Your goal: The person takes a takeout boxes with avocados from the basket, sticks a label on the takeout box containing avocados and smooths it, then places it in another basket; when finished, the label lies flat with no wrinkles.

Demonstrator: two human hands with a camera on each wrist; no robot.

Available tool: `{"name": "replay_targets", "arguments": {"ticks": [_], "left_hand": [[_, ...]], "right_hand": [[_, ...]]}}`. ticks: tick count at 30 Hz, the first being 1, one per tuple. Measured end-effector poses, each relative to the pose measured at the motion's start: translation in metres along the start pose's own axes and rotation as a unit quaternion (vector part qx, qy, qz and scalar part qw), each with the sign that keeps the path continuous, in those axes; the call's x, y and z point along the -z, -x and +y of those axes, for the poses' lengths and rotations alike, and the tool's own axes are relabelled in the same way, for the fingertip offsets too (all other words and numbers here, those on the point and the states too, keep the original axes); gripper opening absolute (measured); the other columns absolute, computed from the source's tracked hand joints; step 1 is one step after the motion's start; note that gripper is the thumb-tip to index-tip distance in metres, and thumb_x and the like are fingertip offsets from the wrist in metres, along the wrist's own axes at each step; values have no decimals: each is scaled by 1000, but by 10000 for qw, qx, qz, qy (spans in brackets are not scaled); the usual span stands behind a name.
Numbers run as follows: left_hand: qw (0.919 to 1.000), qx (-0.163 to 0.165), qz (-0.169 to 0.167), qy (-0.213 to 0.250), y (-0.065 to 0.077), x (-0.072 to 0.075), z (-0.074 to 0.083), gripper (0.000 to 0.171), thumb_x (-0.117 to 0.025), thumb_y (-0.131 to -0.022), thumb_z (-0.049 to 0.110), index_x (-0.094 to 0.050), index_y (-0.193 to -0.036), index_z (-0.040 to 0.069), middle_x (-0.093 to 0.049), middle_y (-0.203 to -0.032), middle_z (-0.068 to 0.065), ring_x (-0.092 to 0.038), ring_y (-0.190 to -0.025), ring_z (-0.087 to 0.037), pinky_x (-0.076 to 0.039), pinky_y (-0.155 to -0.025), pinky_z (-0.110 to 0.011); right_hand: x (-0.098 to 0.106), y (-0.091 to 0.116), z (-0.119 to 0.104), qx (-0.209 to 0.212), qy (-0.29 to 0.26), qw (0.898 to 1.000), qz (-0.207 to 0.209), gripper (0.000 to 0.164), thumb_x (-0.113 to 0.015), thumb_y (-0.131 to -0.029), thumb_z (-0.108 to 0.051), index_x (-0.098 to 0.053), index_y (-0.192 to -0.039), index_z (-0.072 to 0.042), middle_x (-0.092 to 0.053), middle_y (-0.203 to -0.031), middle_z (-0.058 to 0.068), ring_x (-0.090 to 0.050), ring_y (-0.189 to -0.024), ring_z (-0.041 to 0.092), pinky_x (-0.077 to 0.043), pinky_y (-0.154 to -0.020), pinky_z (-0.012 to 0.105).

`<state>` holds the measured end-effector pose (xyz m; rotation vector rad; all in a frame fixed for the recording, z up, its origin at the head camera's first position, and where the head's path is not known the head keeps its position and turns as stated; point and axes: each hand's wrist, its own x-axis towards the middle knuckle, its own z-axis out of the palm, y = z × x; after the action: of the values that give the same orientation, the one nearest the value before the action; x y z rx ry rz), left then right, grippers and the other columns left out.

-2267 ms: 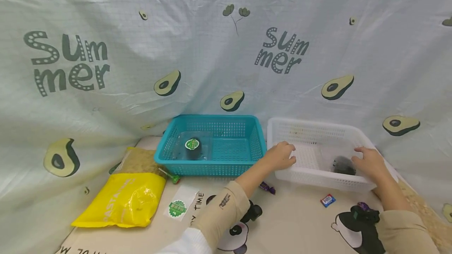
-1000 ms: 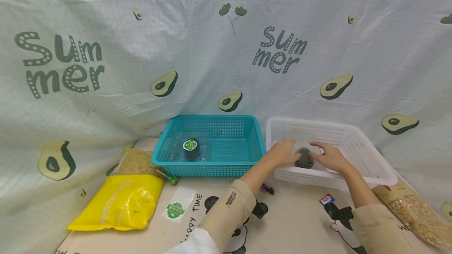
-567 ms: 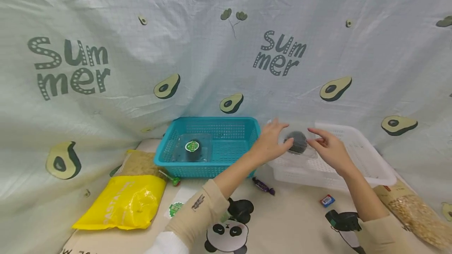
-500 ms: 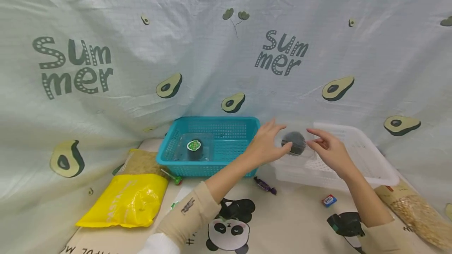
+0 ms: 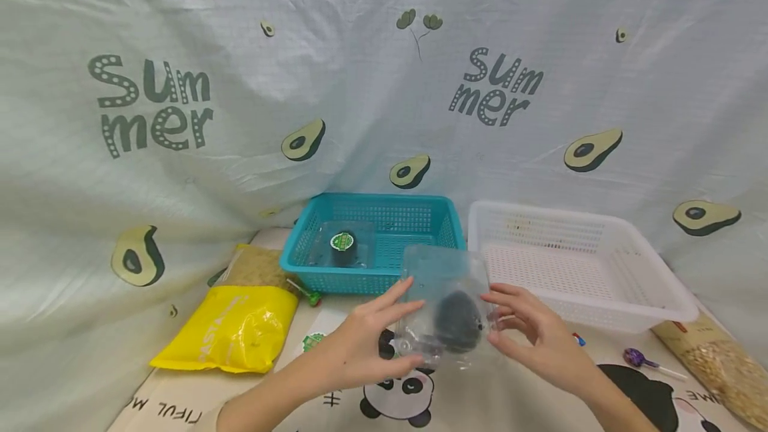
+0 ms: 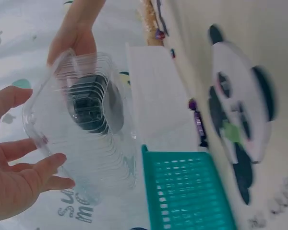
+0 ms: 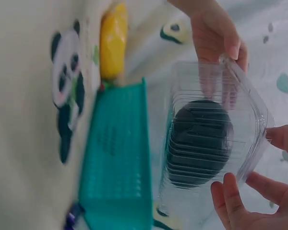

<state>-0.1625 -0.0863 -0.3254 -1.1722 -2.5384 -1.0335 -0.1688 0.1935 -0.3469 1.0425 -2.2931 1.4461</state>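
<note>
In the head view, the left hand (image 5: 372,339) and right hand (image 5: 540,335) gripped opposite sides of a clear plastic box (image 5: 425,272) holding a dark round item (image 5: 458,322), tilted above the table, a spread hold that presumably steadied its wide, light shell. The left wrist view showed left fingers and thumb around one edge, with the white basket (image 6: 158,96) and a purple-wrapped sweet (image 6: 199,127) beyond. In the right wrist view, right thumb and fingers pinched the rim, near the turquoise basket (image 7: 117,143), whose raised wall could obstruct sideways movement.
</note>
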Motion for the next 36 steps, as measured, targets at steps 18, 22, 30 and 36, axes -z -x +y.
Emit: {"name": "replay_targets", "arguments": {"ticks": [18, 22, 30, 36], "left_hand": [[9851, 818, -150, 1508, 56, -35, -73, 60, -74, -70, 29, -53, -122, 7, -27, -143, -10, -38, -123, -32, -45, -83, -21], [9799, 859, 38, 1798, 60, -41, -83, 59, -74, -70, 29, -53, -122, 9, -26, -144, -9, -34, -126, -31, -43, -85, -20], [9934, 822, 21, 801, 62, -41, -88, 63, -66, -76, 39, -43, -132, 21, -25, -145, -6, -31, -129, -26, -41, -92, -38], [9757, 2136, 483, -40, 66, -19, -101, 55, -54, -85, 41, -41, -132, 16, -39, -136, -12, -51, -110, -29, -44, -86, -44]], "right_hand": [[-75, 12, 54, -120, 358, 9992, -141, 46, -71, -74, -12, -55, -116, -1, -40, -125, 22, -57, -84, 12, -51, -66, 25], [-78, 14, 62, -204, 290, 9993, -66, 46, -68, -77, -14, -53, -119, -4, -40, -128, 19, -56, -89, 15, -51, -70, 26], [-78, 22, 79, -57, 120, 9999, -57, 54, -60, -82, -5, -40, -132, -4, -34, -136, 16, -48, -105, 12, -48, -78, 29], [-80, 24, 86, -201, -37, 9997, 115, 52, -49, -87, 2, -32, -135, -1, -30, -136, 18, -47, -103, 10, -45, -80, 26]]}}
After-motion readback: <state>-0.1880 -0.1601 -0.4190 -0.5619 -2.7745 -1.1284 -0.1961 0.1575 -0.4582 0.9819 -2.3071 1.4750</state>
